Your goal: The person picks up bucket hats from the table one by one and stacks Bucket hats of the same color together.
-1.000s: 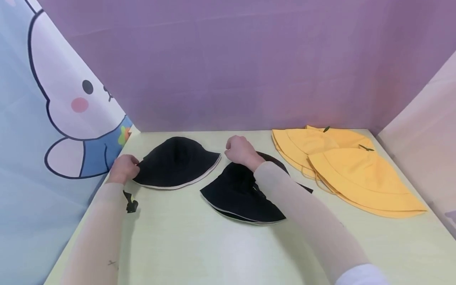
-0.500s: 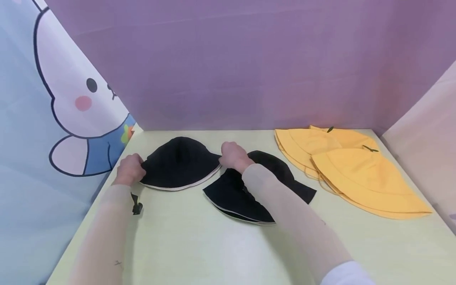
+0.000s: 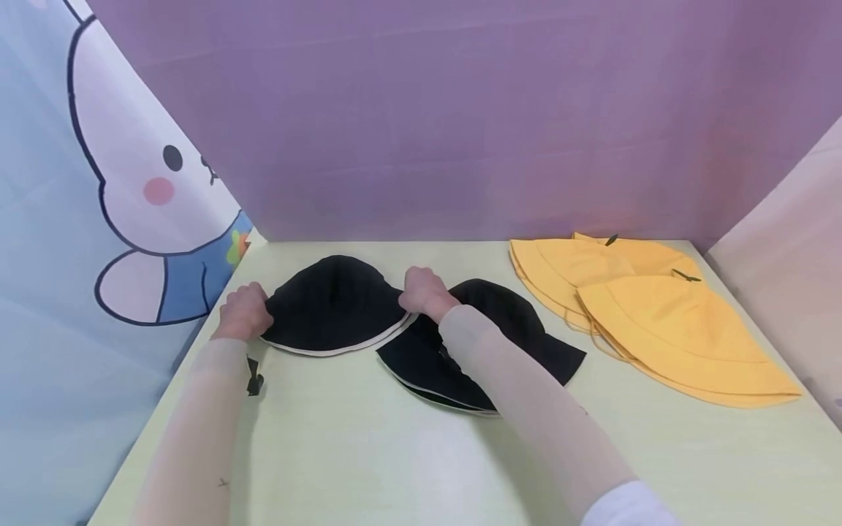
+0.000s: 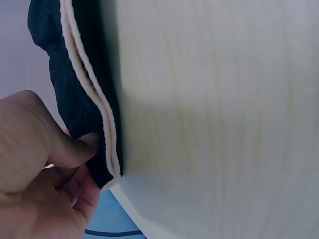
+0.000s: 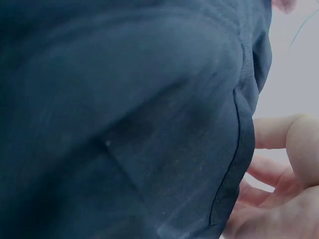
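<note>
Black hat (image 3: 335, 310), folded, is betw. both hands, on or just over the table (image 3: 329, 456). L hand (image 3: 243, 313) pinches one brim corner, thumb on the cloth; R hand (image 3: 424, 294) seems to pinch the opposite corner, fingers bent, but exact contact is partly hidden. Hat is prob. v. light and soft, not fragile, w/ pale edge (image 4: 75, 60); it may sag betw. the grips. Cloth looks matt, so prob. not slippery. Best hold: both corners, all layers together, b/c one layer may slide. Pile of dark hats (image 3: 430, 369) lies just beside R grip; it could catch.
</note>
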A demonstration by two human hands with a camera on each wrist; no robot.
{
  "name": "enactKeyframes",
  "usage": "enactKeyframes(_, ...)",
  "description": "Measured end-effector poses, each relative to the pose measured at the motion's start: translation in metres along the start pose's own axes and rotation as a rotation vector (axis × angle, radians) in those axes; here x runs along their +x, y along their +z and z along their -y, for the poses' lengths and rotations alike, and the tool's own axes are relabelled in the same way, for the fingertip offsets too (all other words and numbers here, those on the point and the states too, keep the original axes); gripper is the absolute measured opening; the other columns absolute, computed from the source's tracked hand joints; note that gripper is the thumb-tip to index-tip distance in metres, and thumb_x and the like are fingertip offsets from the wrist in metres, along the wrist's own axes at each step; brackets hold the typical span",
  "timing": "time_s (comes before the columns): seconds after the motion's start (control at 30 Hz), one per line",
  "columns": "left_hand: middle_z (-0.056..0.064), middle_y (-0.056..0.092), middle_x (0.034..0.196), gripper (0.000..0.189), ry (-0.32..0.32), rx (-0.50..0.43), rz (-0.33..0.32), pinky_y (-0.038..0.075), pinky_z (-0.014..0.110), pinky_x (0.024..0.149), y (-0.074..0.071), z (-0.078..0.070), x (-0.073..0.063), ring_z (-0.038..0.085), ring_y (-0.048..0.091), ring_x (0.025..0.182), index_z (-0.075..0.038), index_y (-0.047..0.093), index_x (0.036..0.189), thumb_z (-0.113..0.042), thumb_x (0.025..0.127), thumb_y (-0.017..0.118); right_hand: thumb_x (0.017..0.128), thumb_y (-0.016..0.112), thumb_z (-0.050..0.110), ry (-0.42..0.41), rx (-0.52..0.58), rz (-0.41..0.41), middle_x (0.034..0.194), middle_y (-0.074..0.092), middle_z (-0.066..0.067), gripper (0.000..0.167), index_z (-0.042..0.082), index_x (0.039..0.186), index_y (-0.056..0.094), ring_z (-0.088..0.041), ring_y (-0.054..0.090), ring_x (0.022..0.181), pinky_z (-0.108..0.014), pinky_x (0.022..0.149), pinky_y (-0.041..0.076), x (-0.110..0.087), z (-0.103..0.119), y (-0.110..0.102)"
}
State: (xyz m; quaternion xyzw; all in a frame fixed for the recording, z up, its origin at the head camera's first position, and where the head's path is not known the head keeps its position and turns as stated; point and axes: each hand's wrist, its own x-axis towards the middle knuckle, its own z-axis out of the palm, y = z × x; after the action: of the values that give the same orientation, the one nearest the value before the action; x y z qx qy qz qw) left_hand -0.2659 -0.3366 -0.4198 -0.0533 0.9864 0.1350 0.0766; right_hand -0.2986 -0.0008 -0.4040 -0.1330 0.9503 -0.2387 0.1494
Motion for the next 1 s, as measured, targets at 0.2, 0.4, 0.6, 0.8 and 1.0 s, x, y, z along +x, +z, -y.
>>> enactKeyframes(0.2, 0.036, 0.048, 0.119, 0.044, -0.035, -0.015, 0.001, 0.035, 0.067, 0.099, 0.004, -0.001, 0.002, 0.053, 0.041, 0.111, 0.015, 0.048, 0.121, -0.006, 0.085, 0.062, 0.094, 0.058, 0.004, 0.019, 0.021, -0.051, 0.053, 0.038, 0.001, 0.04, 0.013, 0.057, 0.046, -0.017, 0.041, 0.048, -0.029, 0.05, 0.036, -0.001, 0.001, 0.001)
enactKeyframes(0.4, 0.035, 0.053, 0.117, 0.04, -0.045, 0.04, 0.012, 0.039, 0.067, 0.093, 0.001, 0.001, 0.003, 0.053, 0.046, 0.108, 0.013, 0.053, 0.116, -0.009, 0.085, 0.063, 0.09, 0.056, 0.0, -0.005, 0.065, -0.057, 0.051, 0.025, 0.004, 0.046, 0.016, 0.052, 0.035, -0.012, 0.021, 0.045, -0.026, 0.045, 0.023, -0.002, -0.003, 0.001)
enactKeyframes(0.6, 0.035, 0.053, 0.118, 0.042, -0.027, 0.046, 0.035, 0.041, 0.066, 0.093, -0.005, 0.003, 0.001, 0.054, 0.05, 0.11, 0.014, 0.055, 0.119, -0.009, 0.085, 0.062, 0.09, 0.053, -0.003, -0.062, 0.143, -0.067, 0.053, 0.019, 0.005, 0.049, 0.017, 0.051, 0.03, -0.012, 0.012, 0.049, -0.026, 0.047, 0.018, -0.007, -0.007, -0.006)
enactKeyframes(0.8, 0.039, 0.049, 0.12, 0.047, 0.008, 0.027, 0.025, 0.039, 0.068, 0.096, -0.009, 0.0, -0.003, 0.055, 0.047, 0.112, 0.018, 0.051, 0.124, -0.008, 0.086, 0.061, 0.086, 0.053, -0.002, -0.077, 0.147, -0.096, 0.052, 0.02, 0.006, 0.048, 0.017, 0.049, 0.032, -0.011, 0.014, 0.049, -0.025, 0.048, 0.018, -0.013, -0.009, -0.018)
enactKeyframes(1.0, 0.041, 0.042, 0.125, 0.046, 0.024, -0.046, -0.033, 0.032, 0.072, 0.098, -0.022, -0.005, -0.01, 0.059, 0.038, 0.116, 0.016, 0.049, 0.126, -0.008, 0.087, 0.058, 0.086, 0.053, -0.002, -0.096, 0.161, -0.099, 0.054, 0.017, 0.006, 0.047, 0.018, 0.05, 0.029, -0.011, 0.015, 0.049, -0.024, 0.048, 0.02, -0.02, -0.012, -0.028)
